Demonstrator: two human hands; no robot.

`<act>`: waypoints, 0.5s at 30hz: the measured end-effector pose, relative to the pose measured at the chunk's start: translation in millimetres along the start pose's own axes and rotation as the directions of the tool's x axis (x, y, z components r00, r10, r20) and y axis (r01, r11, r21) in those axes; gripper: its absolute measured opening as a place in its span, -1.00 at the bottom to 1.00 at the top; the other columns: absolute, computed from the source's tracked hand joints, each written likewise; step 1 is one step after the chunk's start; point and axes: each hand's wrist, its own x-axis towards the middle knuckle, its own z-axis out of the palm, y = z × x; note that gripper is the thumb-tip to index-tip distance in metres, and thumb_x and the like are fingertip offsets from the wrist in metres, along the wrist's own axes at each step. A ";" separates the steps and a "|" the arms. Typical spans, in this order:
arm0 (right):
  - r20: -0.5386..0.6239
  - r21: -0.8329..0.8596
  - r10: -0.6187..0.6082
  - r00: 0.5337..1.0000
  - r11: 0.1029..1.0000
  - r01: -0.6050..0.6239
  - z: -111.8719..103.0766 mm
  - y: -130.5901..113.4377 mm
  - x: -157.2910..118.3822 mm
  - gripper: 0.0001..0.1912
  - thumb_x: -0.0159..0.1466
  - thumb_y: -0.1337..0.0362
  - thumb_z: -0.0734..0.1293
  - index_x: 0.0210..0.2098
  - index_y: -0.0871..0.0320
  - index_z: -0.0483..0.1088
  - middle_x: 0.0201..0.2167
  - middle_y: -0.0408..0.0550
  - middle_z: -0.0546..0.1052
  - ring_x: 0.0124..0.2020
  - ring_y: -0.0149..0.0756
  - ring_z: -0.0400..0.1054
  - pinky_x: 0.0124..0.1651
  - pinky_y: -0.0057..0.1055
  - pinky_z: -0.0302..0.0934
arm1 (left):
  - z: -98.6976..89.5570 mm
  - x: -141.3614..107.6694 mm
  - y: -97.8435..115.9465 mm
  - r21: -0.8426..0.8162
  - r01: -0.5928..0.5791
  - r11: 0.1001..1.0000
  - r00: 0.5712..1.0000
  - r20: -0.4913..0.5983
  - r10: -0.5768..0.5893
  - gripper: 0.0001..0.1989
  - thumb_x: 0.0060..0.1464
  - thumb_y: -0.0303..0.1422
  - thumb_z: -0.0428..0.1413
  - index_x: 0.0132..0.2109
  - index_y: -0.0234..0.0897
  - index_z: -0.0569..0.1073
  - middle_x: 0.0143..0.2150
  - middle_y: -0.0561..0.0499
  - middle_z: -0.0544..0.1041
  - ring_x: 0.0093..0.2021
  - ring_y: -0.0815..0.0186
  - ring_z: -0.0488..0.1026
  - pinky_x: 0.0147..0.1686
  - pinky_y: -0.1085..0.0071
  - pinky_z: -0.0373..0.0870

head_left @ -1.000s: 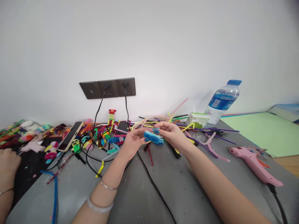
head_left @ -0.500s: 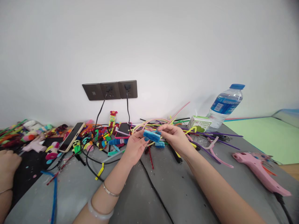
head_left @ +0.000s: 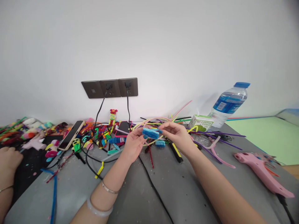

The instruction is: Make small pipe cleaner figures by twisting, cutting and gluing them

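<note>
Between my two hands, above the grey table, is a small flat piece of blue pipe cleaners point(head_left: 150, 133), with a lighter blue strip along its upper edge. My left hand point(head_left: 134, 143) pinches its left end between thumb and fingers. At the right end, the closed fingertips of my right hand point(head_left: 175, 134) grip the upper corner. Just beneath the hands, a second blue fuzzy piece point(head_left: 160, 143) lies on the table. Loose yellow and pink pipe cleaners point(head_left: 149, 119) spread behind the hands, partly covered by them.
On the right are a pink glue gun point(head_left: 263, 174), a tilted water bottle point(head_left: 227, 104) and a small green-white carton point(head_left: 200, 123). To the left lie a phone point(head_left: 72, 135), colourful fuzzy figures point(head_left: 53, 149) and black cables point(head_left: 87, 158). Another person's hand point(head_left: 9, 163) rests at the left edge.
The blue piece has turned slightly in my fingers and moved a little left and up. My right hand has shifted slightly right and up. The view has moved slightly.
</note>
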 end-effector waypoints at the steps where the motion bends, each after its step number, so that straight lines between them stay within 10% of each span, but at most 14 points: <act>1: 0.001 0.006 0.010 1.000 1.000 -0.010 -0.5 -0.2 0.0 -0.73 0.08 0.07 0.51 -0.35 0.11 0.52 -0.35 -0.07 0.58 -0.31 -0.26 0.47 -0.19 -0.30 0.37 | -0.3 0.2 0.2 0.012 -0.002 1.000 1.000 -0.001 0.002 -0.69 -0.22 -0.39 0.42 -0.23 -0.28 0.63 -0.11 -0.07 0.64 -0.20 0.32 0.56 -0.24 0.50 0.49; 15: 0.013 -0.011 0.073 0.997 0.997 -0.073 -1.5 -5.6 -1.5 -0.62 0.14 -0.07 0.43 -0.35 0.14 0.44 -0.48 -0.10 0.49 -0.46 -0.35 0.36 -0.37 -0.40 0.28 | -5.2 2.1 -4.5 0.087 0.014 0.996 0.999 -0.035 -0.011 -0.68 -0.26 -0.40 0.43 -0.24 -0.29 0.63 -0.12 -0.11 0.65 -0.12 0.20 0.58 -0.19 0.38 0.53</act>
